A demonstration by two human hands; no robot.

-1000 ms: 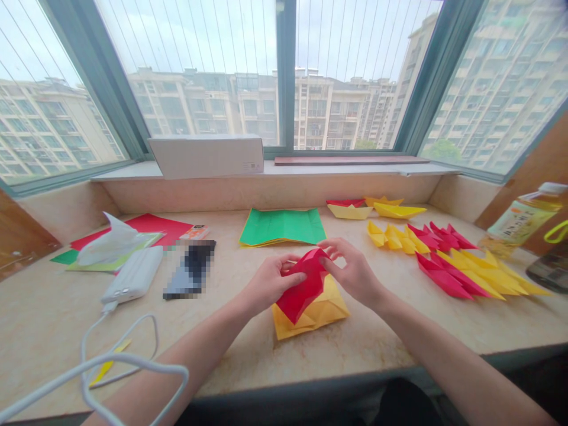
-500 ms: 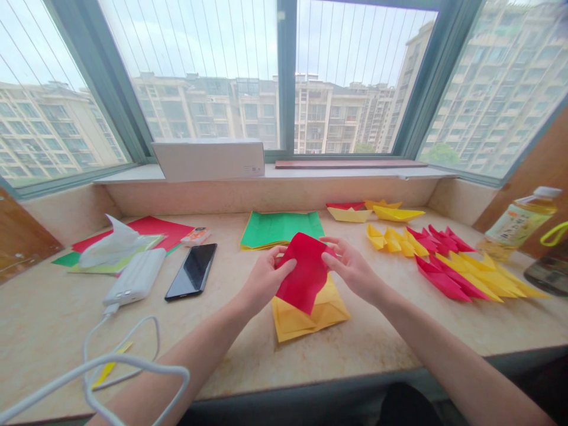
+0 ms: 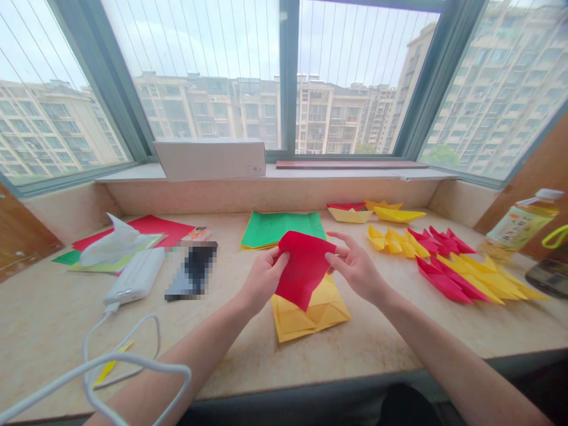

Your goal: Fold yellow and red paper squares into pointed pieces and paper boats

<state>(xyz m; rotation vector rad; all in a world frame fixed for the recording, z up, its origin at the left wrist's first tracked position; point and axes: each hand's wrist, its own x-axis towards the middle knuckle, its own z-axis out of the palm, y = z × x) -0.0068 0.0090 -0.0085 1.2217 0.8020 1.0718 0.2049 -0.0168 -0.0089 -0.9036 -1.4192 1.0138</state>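
Observation:
Between my two hands is a piece of red paper (image 3: 303, 272), raised above the countertop and slightly curled along its top edge. My left hand (image 3: 265, 273) pinches its left side, thumb in front. At the right edge, my right hand (image 3: 350, 260) grips it between thumb and fingers, with the index finger lifted off. Beneath the red paper lie folded yellow paper pieces (image 3: 310, 322), partly covered by it. A stack of green paper (image 3: 284, 228), with yellow sheets under it, rests just beyond my hands.
Folded paper boats (image 3: 399, 214) sit at the back right, with several yellow (image 3: 497, 278) and red folded pieces (image 3: 448, 281) nearer. A bottle (image 3: 521, 222) stands far right. On the left are a phone (image 3: 193, 272), a white power bank (image 3: 135, 275), a looping cable (image 3: 146, 364) and red sheets (image 3: 162, 228).
The red paper has turned a little and its top edge now curls over. My right index finger has lifted off its corner. Both hands keep hold of the paper.

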